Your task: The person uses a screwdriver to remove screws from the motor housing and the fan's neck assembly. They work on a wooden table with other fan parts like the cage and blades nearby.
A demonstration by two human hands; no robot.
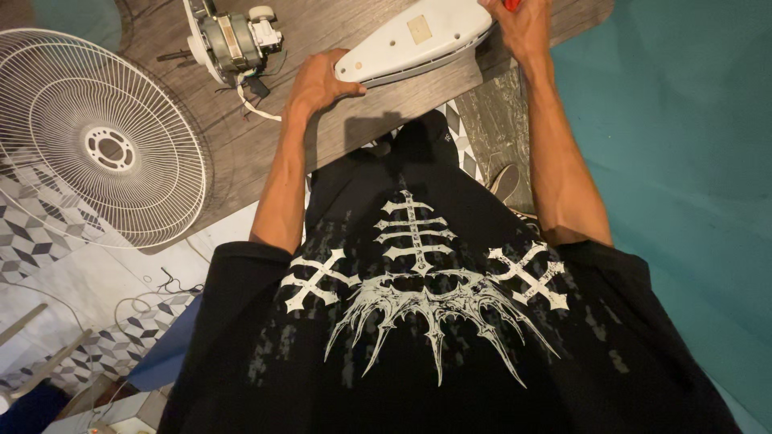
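A white plastic fan base (pixel 414 38) lies underside up on the dark wooden board (pixel 265 153). My left hand (pixel 318 80) grips its narrow near end. My right hand (pixel 523 28) is at its far right end, closed around a small red-tipped thing that is mostly cut off by the top edge of the frame. My black printed shirt fills the lower part of the head view.
A fan motor (pixel 233 40) with loose wires sits at the top left of the board. A white wire fan grille (pixel 96 137) lies at the left. A teal surface (pixel 691 145) runs along the right. Patterned tile floor (pixel 32 233) and cables lie below left.
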